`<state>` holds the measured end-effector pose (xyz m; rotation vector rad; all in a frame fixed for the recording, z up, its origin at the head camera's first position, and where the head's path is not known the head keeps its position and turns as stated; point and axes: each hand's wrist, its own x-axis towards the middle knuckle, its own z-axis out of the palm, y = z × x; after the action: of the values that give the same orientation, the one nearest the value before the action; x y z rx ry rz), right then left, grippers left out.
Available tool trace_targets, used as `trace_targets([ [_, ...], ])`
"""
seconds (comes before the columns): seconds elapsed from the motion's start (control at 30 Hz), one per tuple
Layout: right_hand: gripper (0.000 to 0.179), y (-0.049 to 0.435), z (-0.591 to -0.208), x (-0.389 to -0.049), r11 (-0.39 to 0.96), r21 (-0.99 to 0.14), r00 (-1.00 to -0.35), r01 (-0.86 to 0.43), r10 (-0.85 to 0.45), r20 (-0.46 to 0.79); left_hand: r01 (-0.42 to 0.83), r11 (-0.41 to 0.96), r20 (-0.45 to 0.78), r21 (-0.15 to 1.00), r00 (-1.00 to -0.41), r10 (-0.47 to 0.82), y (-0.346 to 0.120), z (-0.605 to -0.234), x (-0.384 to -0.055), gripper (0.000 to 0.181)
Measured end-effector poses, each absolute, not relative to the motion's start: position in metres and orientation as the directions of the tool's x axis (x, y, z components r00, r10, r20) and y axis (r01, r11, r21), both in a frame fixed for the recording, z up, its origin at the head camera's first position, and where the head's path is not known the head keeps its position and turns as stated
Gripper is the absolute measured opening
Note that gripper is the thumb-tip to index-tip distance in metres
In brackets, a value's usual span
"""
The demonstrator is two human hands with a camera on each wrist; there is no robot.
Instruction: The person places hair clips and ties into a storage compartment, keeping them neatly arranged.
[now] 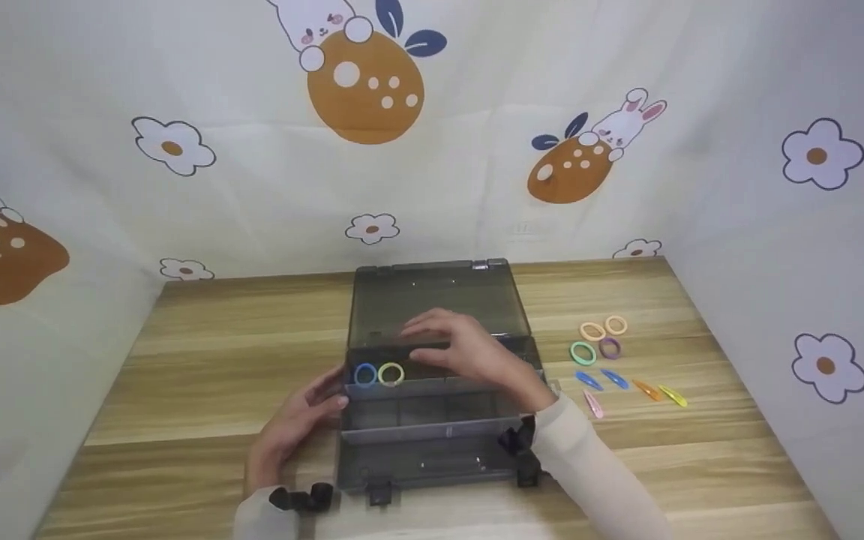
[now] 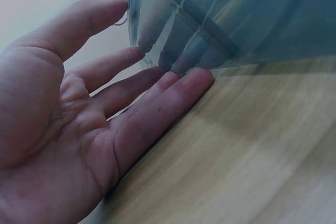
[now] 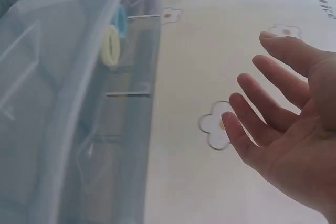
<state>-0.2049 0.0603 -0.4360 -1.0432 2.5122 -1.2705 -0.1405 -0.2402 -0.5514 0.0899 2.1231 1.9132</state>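
A dark see-through plastic organizer box [image 1: 432,435] with dividers stands on the table, its lid [image 1: 432,304] laid back. In its rear row sit a blue hair tie [image 1: 365,375] and a yellow-green hair tie [image 1: 391,374], side by side at the left. My left hand [image 1: 301,420] rests against the box's left wall, fingers straight, fingertips at the lower edge in the left wrist view. Over the rear row hovers my right hand [image 1: 469,352], fingers loosely spread and holding nothing; the right wrist view shows its bare palm.
Right of the box lie several hair ties, among them a green one [image 1: 583,353] and a purple one [image 1: 610,348]. Below them are several snap hair clips, including a pink clip [image 1: 593,403] and a yellow clip [image 1: 673,396]. A patterned cloth [image 1: 462,187] hangs behind the table.
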Motion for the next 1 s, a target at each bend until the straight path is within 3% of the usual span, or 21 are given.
trace_targets([
  [0.37,0.025,0.106,-0.427,-0.196,0.432,-0.656,-0.771,-0.619,-0.493,0.403,-0.124,0.088,-0.144,0.988,-0.952,0.27,-0.24,-0.553,-0.14,0.07],
  [0.6,0.023,0.14,-0.424,-0.192,0.477,-0.694,-0.841,-0.539,-0.349,0.413,-0.134,0.105,-0.156,0.986,-0.954,0.255,-0.239,-0.55,-0.14,0.069],
  [0.83,0.026,0.172,-0.43,-0.187,0.545,-0.664,-0.853,-0.512,-0.234,0.466,-0.137,0.095,-0.157,0.986,-0.957,0.244,-0.24,-0.551,-0.14,0.069],
  [1.0,0.026,0.2,-0.442,-0.188,0.537,-0.718,-0.886,-0.444,-0.143,0.441,-0.132,0.085,-0.149,0.988,-0.955,0.256,-0.24,-0.553,-0.14,0.07],
])
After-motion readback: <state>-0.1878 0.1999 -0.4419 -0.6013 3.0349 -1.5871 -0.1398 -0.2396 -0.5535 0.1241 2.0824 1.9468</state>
